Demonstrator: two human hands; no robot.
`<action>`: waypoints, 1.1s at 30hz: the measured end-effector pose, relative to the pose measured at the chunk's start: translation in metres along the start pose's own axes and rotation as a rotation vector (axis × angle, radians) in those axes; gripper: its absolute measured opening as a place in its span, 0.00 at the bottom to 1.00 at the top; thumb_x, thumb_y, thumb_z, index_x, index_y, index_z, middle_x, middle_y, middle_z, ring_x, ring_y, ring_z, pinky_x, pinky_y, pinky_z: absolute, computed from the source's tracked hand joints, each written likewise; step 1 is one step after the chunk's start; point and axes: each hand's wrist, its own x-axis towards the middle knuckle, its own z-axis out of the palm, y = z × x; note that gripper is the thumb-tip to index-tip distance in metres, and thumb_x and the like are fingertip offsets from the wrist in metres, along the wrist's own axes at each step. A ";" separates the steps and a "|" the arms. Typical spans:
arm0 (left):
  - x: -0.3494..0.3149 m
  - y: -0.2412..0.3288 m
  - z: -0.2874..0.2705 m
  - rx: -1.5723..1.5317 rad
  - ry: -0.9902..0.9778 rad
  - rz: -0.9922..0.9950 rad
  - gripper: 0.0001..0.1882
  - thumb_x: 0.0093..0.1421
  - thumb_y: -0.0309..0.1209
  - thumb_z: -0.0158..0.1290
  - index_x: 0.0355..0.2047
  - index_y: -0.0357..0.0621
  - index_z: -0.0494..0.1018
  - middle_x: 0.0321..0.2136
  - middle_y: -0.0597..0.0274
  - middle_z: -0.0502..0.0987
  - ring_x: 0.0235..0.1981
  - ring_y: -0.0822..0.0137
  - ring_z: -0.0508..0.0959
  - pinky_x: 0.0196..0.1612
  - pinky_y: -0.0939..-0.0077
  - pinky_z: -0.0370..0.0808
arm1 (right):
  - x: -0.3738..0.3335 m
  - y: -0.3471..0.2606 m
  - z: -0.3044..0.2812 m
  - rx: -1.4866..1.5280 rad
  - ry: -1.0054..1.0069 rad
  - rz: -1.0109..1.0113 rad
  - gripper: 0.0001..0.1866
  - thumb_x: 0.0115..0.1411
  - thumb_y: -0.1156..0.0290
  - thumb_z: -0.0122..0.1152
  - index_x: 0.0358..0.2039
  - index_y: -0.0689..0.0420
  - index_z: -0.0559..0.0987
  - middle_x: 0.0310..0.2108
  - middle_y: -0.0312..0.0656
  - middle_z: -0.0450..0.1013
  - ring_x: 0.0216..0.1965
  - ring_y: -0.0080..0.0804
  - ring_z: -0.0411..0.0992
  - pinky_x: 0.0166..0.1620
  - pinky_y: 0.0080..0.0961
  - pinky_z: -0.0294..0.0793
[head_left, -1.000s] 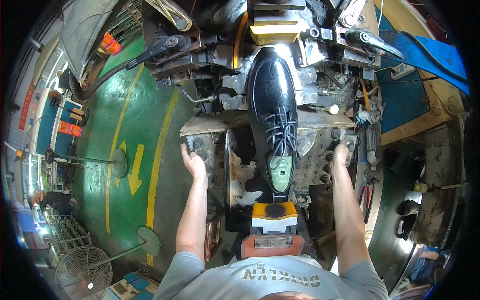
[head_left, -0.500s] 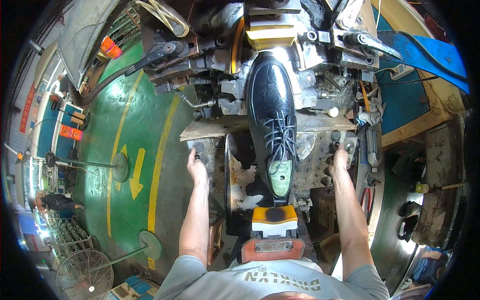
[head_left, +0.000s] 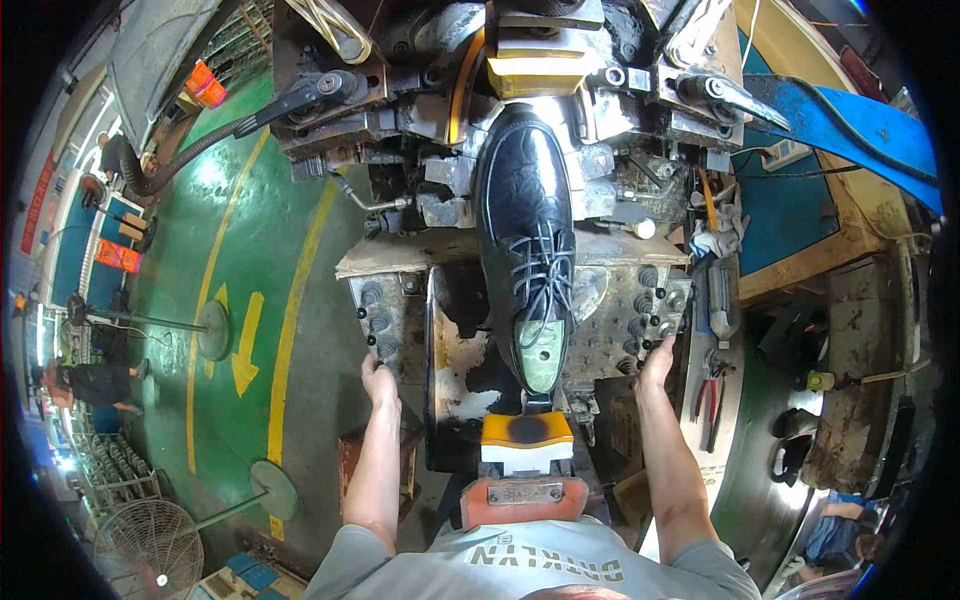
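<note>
A black lace-up shoe [head_left: 525, 190] sits in the machine, toe pointing away from me. A green shoe last [head_left: 540, 360] shows in its opening. The toe lies beneath a yellow pad [head_left: 538, 78]; another yellow pad [head_left: 527, 430] with a dark patch stands close behind the heel. My left hand [head_left: 380, 382] is by the lower edge of the left control panel [head_left: 402, 320], thumb pointing up just below a black knob. At the right panel [head_left: 610, 330], my right hand [head_left: 656, 365] is beside the black-tipped levers. Most fingers of both hands are hidden, so their grip is unclear.
Metal clamps and lever handles [head_left: 715, 88] flank the shoe. Red-handled pliers [head_left: 711, 400] and work gloves [head_left: 722, 235] lie on the right-hand ledge. Left are a green floor with yellow markings [head_left: 248, 345] and a standing fan [head_left: 150, 550]. A blue arm [head_left: 850, 130] reaches in at upper right.
Both hands have drawn back toward me, lower on the panels, and the black knobs they covered now show. The whole view has shifted a little; the shoe stays in place.
</note>
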 end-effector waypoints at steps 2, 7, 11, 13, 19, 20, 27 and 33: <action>-0.002 -0.005 -0.002 -0.010 0.108 0.051 0.32 0.55 0.17 0.41 0.64 0.33 0.55 0.56 0.45 0.67 0.54 0.61 0.69 0.57 0.73 0.65 | 0.009 0.008 -0.008 -0.054 0.021 -0.041 0.31 0.70 0.47 0.36 0.54 0.63 0.71 0.47 0.43 0.73 0.46 0.32 0.71 0.49 0.30 0.68; 0.004 -0.023 -0.007 -0.038 -0.038 0.211 0.36 0.53 0.16 0.41 0.65 0.33 0.52 0.61 0.45 0.62 0.61 0.57 0.64 0.64 0.71 0.55 | 0.019 0.044 -0.029 -0.124 0.088 -0.041 0.34 0.70 0.49 0.38 0.61 0.68 0.63 0.60 0.49 0.64 0.59 0.39 0.63 0.61 0.31 0.57; 0.002 -0.040 -0.023 0.206 -0.034 0.020 0.31 0.54 0.17 0.41 0.62 0.31 0.58 0.58 0.46 0.66 0.59 0.57 0.66 0.62 0.71 0.57 | 0.017 0.046 -0.039 -0.152 0.060 -0.177 0.33 0.69 0.51 0.41 0.61 0.69 0.63 0.61 0.50 0.63 0.61 0.40 0.62 0.63 0.29 0.56; -0.008 -0.052 -0.036 0.088 -0.455 -0.097 0.30 0.50 0.16 0.42 0.57 0.31 0.65 0.49 0.51 0.73 0.50 0.60 0.71 0.55 0.72 0.64 | -0.008 0.037 -0.022 -0.190 0.069 -0.260 0.31 0.70 0.52 0.42 0.60 0.68 0.65 0.59 0.50 0.65 0.60 0.39 0.63 0.63 0.30 0.55; -0.021 0.001 -0.025 0.227 0.022 0.217 0.32 0.58 0.21 0.45 0.63 0.28 0.54 0.61 0.43 0.63 0.61 0.55 0.65 0.63 0.68 0.58 | -0.107 -0.042 0.044 -0.102 -0.326 -0.348 0.20 0.70 0.60 0.45 0.53 0.61 0.73 0.39 0.38 0.74 0.37 0.21 0.68 0.44 0.20 0.68; -0.051 0.041 0.000 0.092 -0.057 0.287 0.29 0.58 0.21 0.45 0.61 0.29 0.58 0.59 0.46 0.65 0.61 0.58 0.65 0.63 0.71 0.58 | -0.116 -0.049 0.051 -0.025 -0.459 -0.387 0.18 0.70 0.61 0.46 0.49 0.61 0.75 0.33 0.36 0.74 0.31 0.18 0.68 0.37 0.17 0.68; -0.191 0.188 0.096 -0.475 -0.884 0.126 0.22 0.70 0.40 0.41 0.54 0.34 0.67 0.47 0.53 0.75 0.49 0.65 0.74 0.53 0.71 0.70 | -0.189 -0.093 0.137 0.290 -0.772 -0.023 0.17 0.71 0.61 0.41 0.38 0.59 0.76 0.34 0.35 0.73 0.35 0.20 0.69 0.43 0.20 0.69; -0.206 0.186 0.132 -0.617 -0.727 0.125 0.22 0.71 0.44 0.37 0.43 0.38 0.72 0.37 0.60 0.78 0.38 0.70 0.77 0.44 0.73 0.74 | -0.224 -0.119 0.156 0.270 -0.604 0.072 0.16 0.69 0.66 0.41 0.26 0.55 0.72 0.25 0.31 0.65 0.26 0.18 0.63 0.33 0.22 0.67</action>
